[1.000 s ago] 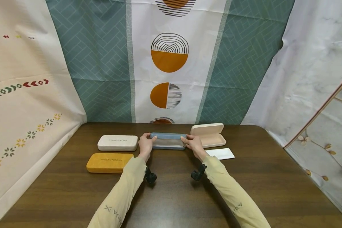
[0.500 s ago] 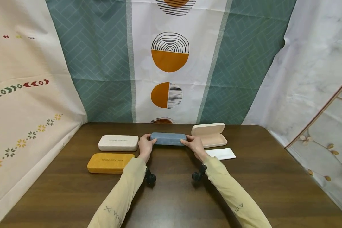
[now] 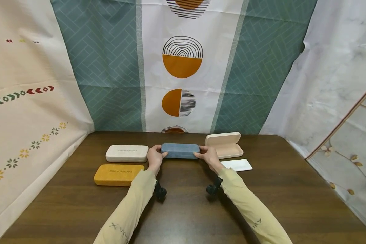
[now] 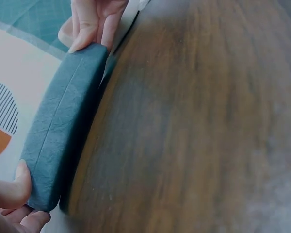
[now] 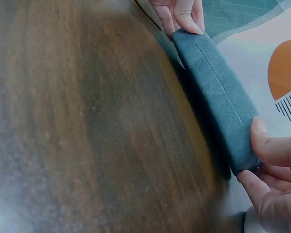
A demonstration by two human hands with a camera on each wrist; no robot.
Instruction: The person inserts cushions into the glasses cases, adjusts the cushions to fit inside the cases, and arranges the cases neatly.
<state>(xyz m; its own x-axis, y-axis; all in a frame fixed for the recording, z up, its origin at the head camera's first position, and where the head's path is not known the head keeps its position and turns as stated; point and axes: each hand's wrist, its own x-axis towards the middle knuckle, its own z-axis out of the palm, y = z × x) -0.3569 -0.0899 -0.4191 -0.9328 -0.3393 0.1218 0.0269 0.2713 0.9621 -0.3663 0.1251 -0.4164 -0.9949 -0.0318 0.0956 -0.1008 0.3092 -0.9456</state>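
Note:
A blue glasses case (image 3: 180, 150) with its lid down is held level between both hands at the back of the table. My left hand (image 3: 154, 158) grips its left end, thumb on the front side. At the opposite end my right hand (image 3: 210, 157) holds it the same way. In the left wrist view the case (image 4: 63, 126) shows a thin seam along its side and a dark shadow on the wood beneath. The right wrist view has my right thumb and fingers (image 5: 276, 145) pinching the near end of the case (image 5: 216, 92).
Left of the hands lie a white glasses case (image 3: 126, 153) and a yellow glasses case (image 3: 117, 175), both closed. To the right, a cream case (image 3: 225, 145) stands open, with a folded white cloth (image 3: 238, 165) in front. Patterned fabric hangs behind the brown table (image 3: 183, 210).
The blue case stood open with its pale inside showing a second ago; its lid is now down. Since half a second ago more of its front side shows. Both hands have kept their grip.

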